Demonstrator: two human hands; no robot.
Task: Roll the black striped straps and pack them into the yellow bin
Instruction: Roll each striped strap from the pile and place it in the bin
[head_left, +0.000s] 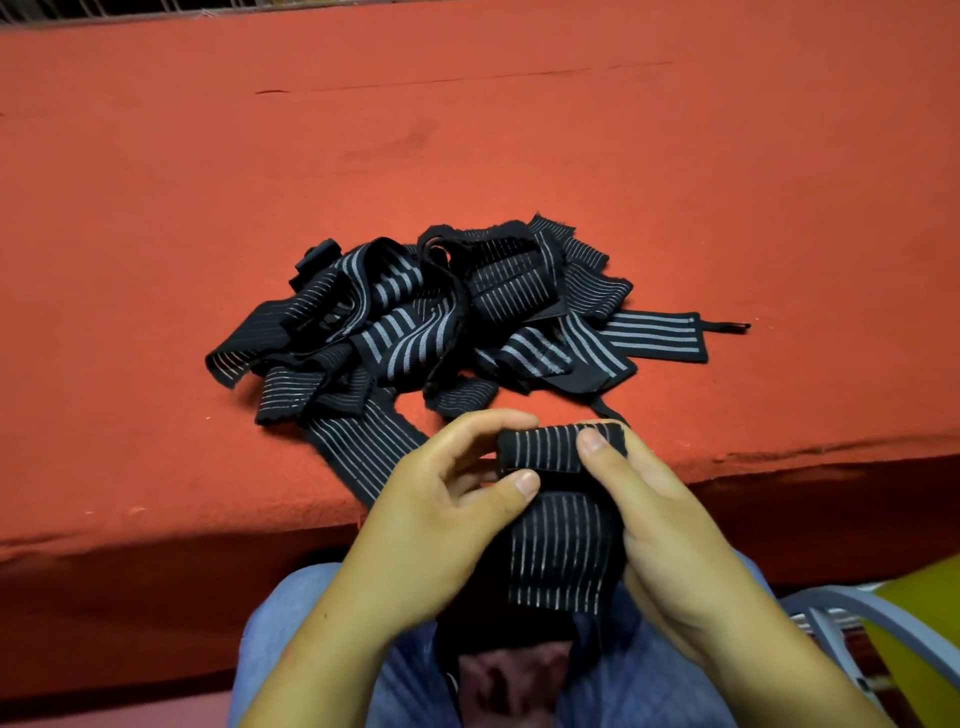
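Black strap roll (540, 448), pinched between left hand (441, 519), right hand (670, 519)

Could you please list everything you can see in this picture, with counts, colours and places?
heap of straps: one heap, number unclear, black with pale stripes, middle of the table
strap being rolled: one, black with pale stripes, partly rolled, at the table's near edge, tail hanging toward the lap
table: one, red cloth cover, fills the upper view
yellow bin: one, yellow, lower right corner, mostly cut off
frame: one, grey, lower right beside the bin
trousers: blue, bottom edge
left hand: pinches the roll's left end
right hand: grips the roll's right end
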